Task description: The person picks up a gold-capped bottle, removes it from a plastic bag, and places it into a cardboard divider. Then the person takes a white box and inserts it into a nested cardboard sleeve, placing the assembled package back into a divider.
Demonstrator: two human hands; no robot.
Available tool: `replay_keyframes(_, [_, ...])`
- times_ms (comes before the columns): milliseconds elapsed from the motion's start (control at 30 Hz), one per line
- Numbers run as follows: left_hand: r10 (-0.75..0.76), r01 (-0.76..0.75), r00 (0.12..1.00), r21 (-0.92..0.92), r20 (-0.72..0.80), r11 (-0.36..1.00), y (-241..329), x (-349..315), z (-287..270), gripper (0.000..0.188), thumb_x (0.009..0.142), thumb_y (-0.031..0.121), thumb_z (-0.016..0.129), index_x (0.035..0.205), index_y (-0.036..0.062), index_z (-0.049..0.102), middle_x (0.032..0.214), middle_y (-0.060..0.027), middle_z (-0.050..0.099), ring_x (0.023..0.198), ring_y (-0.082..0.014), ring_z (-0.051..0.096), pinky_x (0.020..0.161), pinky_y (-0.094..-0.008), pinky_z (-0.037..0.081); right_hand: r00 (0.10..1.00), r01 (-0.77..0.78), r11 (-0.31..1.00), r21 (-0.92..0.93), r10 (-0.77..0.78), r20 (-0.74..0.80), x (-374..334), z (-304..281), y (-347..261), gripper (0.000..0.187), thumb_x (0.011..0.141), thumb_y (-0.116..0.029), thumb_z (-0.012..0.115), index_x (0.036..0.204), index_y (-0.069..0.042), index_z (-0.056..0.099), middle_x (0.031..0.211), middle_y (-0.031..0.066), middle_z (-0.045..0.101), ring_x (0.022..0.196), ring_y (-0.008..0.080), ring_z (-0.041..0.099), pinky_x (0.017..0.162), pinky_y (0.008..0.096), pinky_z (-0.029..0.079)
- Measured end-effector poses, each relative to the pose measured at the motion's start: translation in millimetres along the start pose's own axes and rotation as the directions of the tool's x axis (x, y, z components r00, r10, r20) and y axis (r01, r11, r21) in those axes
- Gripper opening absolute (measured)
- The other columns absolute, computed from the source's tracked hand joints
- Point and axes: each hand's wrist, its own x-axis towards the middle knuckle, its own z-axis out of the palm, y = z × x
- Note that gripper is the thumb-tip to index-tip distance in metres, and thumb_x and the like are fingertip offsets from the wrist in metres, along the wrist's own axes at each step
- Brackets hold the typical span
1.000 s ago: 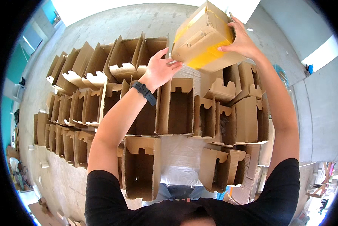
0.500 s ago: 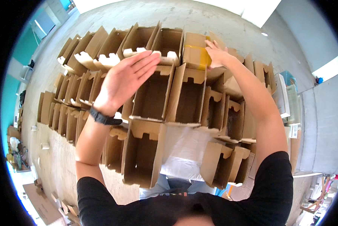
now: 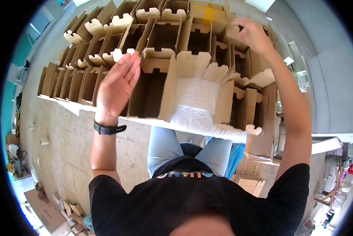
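Note:
My left hand [image 3: 119, 84], with a black watch on the wrist, is raised flat and open above the near rows of folded brown cardboard boxes [image 3: 153, 92]; it holds nothing. My right hand [image 3: 253, 35] hovers with loosely curled fingers over the far right boxes, close to a cardboard flap [image 3: 233, 33], and nothing is visibly gripped. A cardboard box with a yellow patch [image 3: 208, 11] stands in the far row, just left of that hand.
The open-topped boxes stand in tight rows on a white-covered table [image 3: 196, 98], with a bare gap at the near middle. More flat cardboard lies on the concrete floor at lower left [image 3: 46, 212] and under the table at right [image 3: 259, 145].
The yellow-patched box, held high in both hands a second ago, came down into the far row and was let go. My left hand drew back towards me, open.

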Motion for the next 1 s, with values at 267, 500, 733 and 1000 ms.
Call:
replay_keyframes(267, [-0.222, 0.223, 0.975, 0.164, -0.023, 0.961, -84, -127, -11, 0.039, 0.091, -0.001, 0.056, 0.128, 0.0063, 0.049, 0.127, -0.0084, 0.055, 0.100, -0.0107, 0.058, 0.089, -0.0244, 0.047, 0.989, -0.089, 0.966, 0.244, 0.114, -0.090, -107, 61, -92, 0.048, 0.070, -0.001, 0.076, 0.116, -0.007, 0.062, 0.113, 0.0124, 0.058, 0.059, 0.0126, 0.057, 0.065, 0.0277, 0.050])
replay_keyframes(500, [-0.442, 0.514, 0.823, 0.136, -0.357, 0.847, -157, -194, -55, 0.037, 0.096, 0.016, 0.053, 0.130, 0.0044, 0.047, 0.125, -0.0090, 0.056, 0.096, -0.0131, 0.058, 0.084, -0.0262, 0.047, 0.952, -0.297, 0.848, 0.438, 0.300, 0.065, -154, 171, -178, 0.066, 0.088, -0.052, 0.058, 0.127, 0.000, 0.049, 0.078, 0.0115, 0.065, 0.061, 0.0269, 0.062, 0.062, 0.0392, 0.050])
replay_keyframes(733, [-0.230, 0.400, 0.769, 0.169, -0.597, 0.901, -181, -211, -132, 0.030, 0.094, 0.015, 0.055, 0.121, 0.0032, 0.052, 0.118, -0.0093, 0.060, 0.104, -0.0184, 0.058, 0.086, -0.0279, 0.048, 0.905, -0.417, 0.889, 0.190, 0.386, 0.179, -129, 190, -247, 0.080, 0.091, -0.062, 0.041, 0.130, 0.008, 0.035, 0.069, 0.0230, 0.064, 0.068, 0.0408, 0.065, 0.061, 0.0481, 0.050])
replay_keyframes(1000, [-0.358, 0.152, 0.661, -0.350, -0.659, 0.924, -192, -211, -167, 0.024, 0.092, 0.012, 0.055, 0.114, 0.0026, 0.056, 0.116, -0.0079, 0.060, 0.102, -0.0190, 0.058, 0.086, -0.0291, 0.050, 0.909, -0.415, 0.871, 0.262, 0.409, 0.081, -130, 189, -235, 0.054, 0.082, -0.022, 0.053, 0.122, 0.013, 0.040, 0.073, 0.0258, 0.063, 0.070, 0.0429, 0.063, 0.067, 0.0514, 0.050])
